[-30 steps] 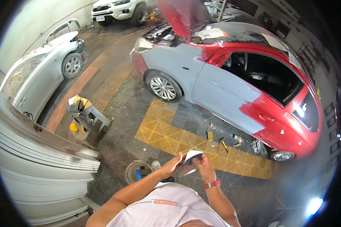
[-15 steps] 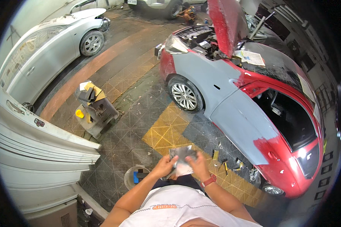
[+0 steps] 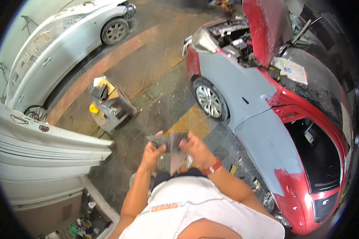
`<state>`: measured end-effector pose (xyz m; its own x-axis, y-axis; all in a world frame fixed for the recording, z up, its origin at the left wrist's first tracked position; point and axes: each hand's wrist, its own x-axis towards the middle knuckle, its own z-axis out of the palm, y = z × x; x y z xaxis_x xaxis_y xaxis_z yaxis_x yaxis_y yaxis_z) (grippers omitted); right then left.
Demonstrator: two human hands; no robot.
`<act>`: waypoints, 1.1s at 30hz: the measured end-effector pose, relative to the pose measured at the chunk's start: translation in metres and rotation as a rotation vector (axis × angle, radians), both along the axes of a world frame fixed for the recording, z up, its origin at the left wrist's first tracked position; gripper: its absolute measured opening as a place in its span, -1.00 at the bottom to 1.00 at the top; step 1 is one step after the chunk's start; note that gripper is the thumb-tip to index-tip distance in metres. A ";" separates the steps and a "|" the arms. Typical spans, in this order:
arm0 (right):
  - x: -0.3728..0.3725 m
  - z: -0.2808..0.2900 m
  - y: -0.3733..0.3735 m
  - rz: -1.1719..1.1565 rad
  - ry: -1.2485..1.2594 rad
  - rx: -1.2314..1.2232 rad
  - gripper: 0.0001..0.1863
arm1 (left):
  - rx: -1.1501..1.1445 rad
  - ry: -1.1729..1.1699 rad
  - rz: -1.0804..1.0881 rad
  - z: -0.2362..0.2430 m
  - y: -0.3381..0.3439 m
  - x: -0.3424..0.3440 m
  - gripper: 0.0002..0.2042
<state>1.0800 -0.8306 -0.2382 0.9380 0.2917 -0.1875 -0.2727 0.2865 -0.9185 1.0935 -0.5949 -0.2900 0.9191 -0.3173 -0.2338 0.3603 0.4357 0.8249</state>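
In front of my waist, both hands grip a thin, dark grey sheet that looks like sandpaper [image 3: 176, 144]. My left hand [image 3: 152, 155] is closed on its left part, which looks crumpled. My right hand [image 3: 197, 150], with a red watch [image 3: 212, 166] at its wrist, pinches the right part between thumb and fingers. A paler portion hangs down between the hands. Motion blur hides whether this is one folded sheet or two pieces.
On the right stands a red car [image 3: 297, 199] with grey-coated panels [image 3: 263, 131] and its hood up. A cart [image 3: 117, 107] with yellow and black items sits ahead to the left. Beyond it is a silver car [image 3: 68, 51]; a white panel [image 3: 48, 151] lies close on my left.
The view has shifted, and both hands appear higher and farther left. The sheet, spread flatter before, now looks bent or parted between my hands.
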 end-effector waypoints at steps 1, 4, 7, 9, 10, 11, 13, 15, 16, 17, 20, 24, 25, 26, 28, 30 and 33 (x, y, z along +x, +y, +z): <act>0.014 -0.006 -0.018 -0.111 0.041 0.050 -0.60 | 0.016 0.009 0.060 0.016 -0.013 0.009 -0.39; 0.037 -0.024 -0.046 -0.433 0.221 0.323 -0.61 | 0.156 0.039 0.083 0.040 -0.049 0.033 -0.43; 0.052 -0.042 -0.070 -0.428 0.359 0.355 -0.60 | 0.224 -0.037 0.004 0.042 -0.080 0.054 -0.50; 0.067 -0.040 -0.081 -0.317 0.327 0.407 -0.59 | 0.232 -0.049 -0.088 0.039 -0.090 0.067 -0.54; 0.083 -0.041 -0.087 -0.341 0.206 0.399 -0.63 | 0.221 -0.045 -0.104 0.041 -0.094 0.071 -0.57; 0.097 -0.041 -0.091 -0.470 0.127 0.285 -0.64 | 0.254 -0.092 -0.119 0.043 -0.097 0.077 -0.58; 0.122 -0.029 -0.098 -0.730 -0.036 0.038 -0.66 | 0.302 -0.188 -0.152 0.047 -0.103 0.091 -0.57; 0.126 -0.032 -0.090 -0.441 -0.142 -0.146 -0.64 | 0.490 -0.130 -0.339 0.035 -0.093 0.112 -0.49; 0.123 -0.034 -0.084 -0.296 -0.190 -0.247 -0.62 | 0.589 -0.048 -0.482 0.032 -0.083 0.127 -0.45; 0.125 -0.036 -0.079 -0.150 -0.233 -0.348 -0.61 | 0.690 0.032 -0.623 0.029 -0.076 0.142 -0.40; 0.154 -0.055 -0.075 -0.465 -0.117 -0.568 -0.64 | 0.647 0.032 -0.567 0.058 -0.071 0.174 -0.33; 0.186 -0.032 -0.028 -0.347 0.062 -0.381 -0.66 | -0.036 0.091 -0.523 0.028 -0.051 0.227 -0.27; 0.192 -0.023 -0.012 -0.227 0.045 -0.390 -0.66 | -0.197 0.095 -0.525 0.027 -0.043 0.244 -0.25; 0.195 -0.016 0.004 -0.161 0.032 -0.284 -0.62 | 0.038 -0.056 -0.490 0.027 -0.032 0.259 -0.30; 0.214 0.017 0.026 -0.191 0.024 -0.148 -0.62 | 0.094 -0.016 -0.449 0.027 -0.001 0.293 -0.27; 0.234 0.026 0.037 -0.356 0.054 -0.032 -0.63 | 0.023 -0.050 -0.403 0.026 0.021 0.326 -0.33; 0.266 0.005 0.041 -0.885 -0.061 -0.083 -0.70 | 0.070 -0.035 -0.488 0.037 0.047 0.353 -0.52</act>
<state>1.3457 -0.7898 -0.2328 0.8222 -0.5568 -0.1180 0.0669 0.3006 -0.9514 1.4465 -0.5476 -0.2535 0.6748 -0.6972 -0.2420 0.4801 0.1657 0.8614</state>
